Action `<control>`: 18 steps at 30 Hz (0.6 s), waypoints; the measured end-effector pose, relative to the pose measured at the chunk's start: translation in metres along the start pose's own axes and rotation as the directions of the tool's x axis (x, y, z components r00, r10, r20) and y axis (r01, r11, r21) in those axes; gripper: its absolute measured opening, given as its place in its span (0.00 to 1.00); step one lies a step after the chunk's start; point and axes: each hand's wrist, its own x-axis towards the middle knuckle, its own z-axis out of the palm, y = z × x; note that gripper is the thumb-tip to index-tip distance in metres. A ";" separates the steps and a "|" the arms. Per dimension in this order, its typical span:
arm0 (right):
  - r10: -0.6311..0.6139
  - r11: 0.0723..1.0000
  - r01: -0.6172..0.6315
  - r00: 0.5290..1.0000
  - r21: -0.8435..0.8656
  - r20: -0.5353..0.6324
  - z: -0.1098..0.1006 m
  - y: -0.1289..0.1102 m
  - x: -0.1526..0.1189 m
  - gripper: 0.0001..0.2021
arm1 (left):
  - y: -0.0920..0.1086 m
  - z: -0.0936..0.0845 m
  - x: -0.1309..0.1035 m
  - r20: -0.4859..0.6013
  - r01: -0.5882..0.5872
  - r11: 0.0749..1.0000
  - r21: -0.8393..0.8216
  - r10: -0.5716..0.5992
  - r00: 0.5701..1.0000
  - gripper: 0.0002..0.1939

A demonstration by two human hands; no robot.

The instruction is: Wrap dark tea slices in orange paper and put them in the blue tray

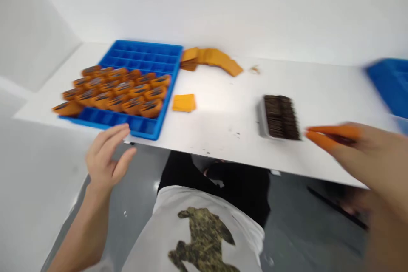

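My left hand (110, 153) is held in front of the blue compartment tray (159, 123), fingers stretched out and thumb apart, holding nothing. Several rolled orange pieces (123, 89) with dark contents stand in the tray's compartments; one leans over the front left corner. At the right, my right hand (366, 148) is blurred, with orange covers on two fingers. Their tips come together in a pinch beside the dark brown stacked strips (282, 117); whatever may be between them is too small to make out. These strips lie in two rows in a shallow light container (264, 121).
A small stack of orange sheets (184, 103) lies right of the tray. More orange sheets (213, 57) are fanned out by the back wall, near a small tan scrap (255, 69). A blurred blue bin (389, 80) stands far right. Dark crumbs dot the table (219, 123).
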 end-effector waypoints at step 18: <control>0.062 0.979 0.044 0.868 -0.200 0.493 0.029 0.011 0.069 0.11 | 0.106 0.094 0.002 0.193 -0.102 0.966 -0.238 0.150 0.970 0.17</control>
